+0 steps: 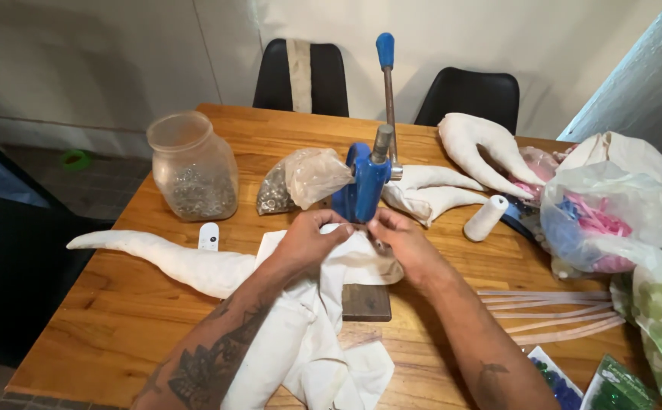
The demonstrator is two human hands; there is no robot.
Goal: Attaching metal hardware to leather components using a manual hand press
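Both hands are at the base of a blue hand press (363, 182) standing on a wooden table (118, 304). The left hand (308, 237) is closed narrowly, pinching a fold of white fabric (323, 304) and holding it up to the press's die, evidently so the cloth sits flat under the punch. The right hand (405, 241) is likewise closed on the fabric's other edge, fingers tucked just beneath the press head; whether it also holds a small fastener cannot be told. The fabric runs from the press down toward the viewer, over a dark wooden block (366, 302) that appears to serve as the press's base. The press lever with its blue grip (385, 49) stands upright, untouched. Beside the press to the left are a clear plastic jar (193, 167) and a plastic bag (300, 181), both holding small metal pieces, within easy reach. A stuffed white fabric shape (164, 258) lies at left; similar pieces (482, 148) lie behind the press. A white thread spool (486, 218) and bags of coloured materials (604, 212) sit at right.
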